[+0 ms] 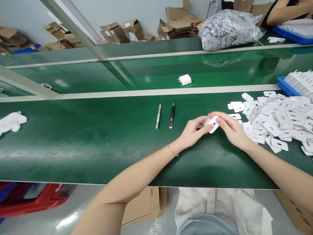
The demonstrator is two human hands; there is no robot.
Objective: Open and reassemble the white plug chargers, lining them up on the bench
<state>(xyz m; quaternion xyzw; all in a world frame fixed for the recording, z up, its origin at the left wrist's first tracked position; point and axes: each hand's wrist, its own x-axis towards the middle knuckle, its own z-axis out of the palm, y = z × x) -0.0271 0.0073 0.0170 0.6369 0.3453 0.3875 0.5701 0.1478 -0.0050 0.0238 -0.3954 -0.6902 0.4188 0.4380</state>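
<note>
Blue-grey cloth (207,226) at the wearer's waist lies nearest. Over the glossy green bench (117,137), fingers of the left hand (192,131) and right hand (232,130) pinch a white, rounded-rectangular, slotted piece (214,128); light edge pressure, slot uncovered, would likely steady it best.

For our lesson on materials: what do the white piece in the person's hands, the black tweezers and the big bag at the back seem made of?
White piece: probably plastic, smooth, evenly white with rounded corners. Black tweezers: perhaps coated metal, dark with a paler end, though plastic is possible. Big bag: likely clear plastic film, glossy, given its creases, highlights and see-through sides.
</note>
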